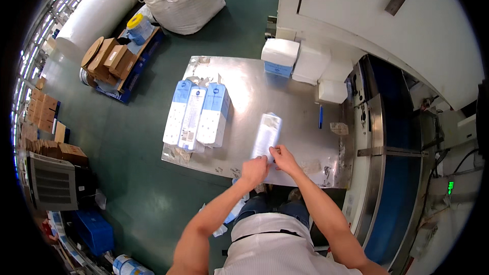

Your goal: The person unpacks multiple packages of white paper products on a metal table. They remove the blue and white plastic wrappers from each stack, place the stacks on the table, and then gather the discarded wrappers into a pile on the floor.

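Note:
A long white plastic-wrapped pack [266, 133] with pale blue at its far end lies on the metal table [244, 79], slightly blurred. My left hand [254, 169] is closed at its near end, fingertips against the wrap. Close beside it, my right hand [284, 159] pinches the same end on the right side. How much film the fingers grip is partly hidden. To the left on the table, several similar blue-and-white packs [213, 117] lie side by side, one showing its printed narrow side.
White stacks [310, 62] and a blue-and-white pack [279, 66] stand at the table's far right. A blue pen-like object [321, 117] lies near the right edge. Beyond runs a machine with a blue conveyor belt [402, 188]. A loaded pallet [125, 79] and white bulk bag [186, 0] sit on the floor.

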Available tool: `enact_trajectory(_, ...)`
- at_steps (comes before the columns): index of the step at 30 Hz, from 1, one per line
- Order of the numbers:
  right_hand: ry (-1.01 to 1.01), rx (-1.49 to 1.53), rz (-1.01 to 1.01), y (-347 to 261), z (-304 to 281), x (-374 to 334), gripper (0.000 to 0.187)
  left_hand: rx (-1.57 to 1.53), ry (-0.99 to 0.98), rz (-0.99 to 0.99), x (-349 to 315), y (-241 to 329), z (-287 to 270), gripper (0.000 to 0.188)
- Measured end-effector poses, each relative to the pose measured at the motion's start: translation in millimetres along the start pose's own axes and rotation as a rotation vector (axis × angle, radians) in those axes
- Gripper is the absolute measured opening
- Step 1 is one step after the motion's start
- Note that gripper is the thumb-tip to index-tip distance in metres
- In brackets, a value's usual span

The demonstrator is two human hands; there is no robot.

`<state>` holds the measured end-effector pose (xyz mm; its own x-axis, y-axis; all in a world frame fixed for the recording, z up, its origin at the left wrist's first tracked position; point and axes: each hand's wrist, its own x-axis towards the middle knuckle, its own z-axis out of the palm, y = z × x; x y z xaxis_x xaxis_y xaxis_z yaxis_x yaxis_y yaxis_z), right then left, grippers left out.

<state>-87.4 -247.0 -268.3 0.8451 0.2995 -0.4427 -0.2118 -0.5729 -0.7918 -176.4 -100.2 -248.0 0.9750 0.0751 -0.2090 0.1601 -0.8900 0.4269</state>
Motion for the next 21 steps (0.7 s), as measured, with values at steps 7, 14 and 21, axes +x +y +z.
enact_trajectory(7,0.004,-0.091,-0.031,19.6,9.5,-8.6,0.038,-0.500,0.051,-0.298,-2.0,-35.9,35.5,0.058)
enact_trajectory(14,-0.060,-0.014,0.046,47.0,-42.6,-7.1,0.031,-0.729,0.144,-0.400,-36.8,-74.8,55.3,0.046)
enact_trajectory(21,-0.198,-0.454,-0.048,46.5,-36.2,-8.1,0.048,-0.297,-0.098,-0.387,-22.3,-69.7,9.0,0.074)
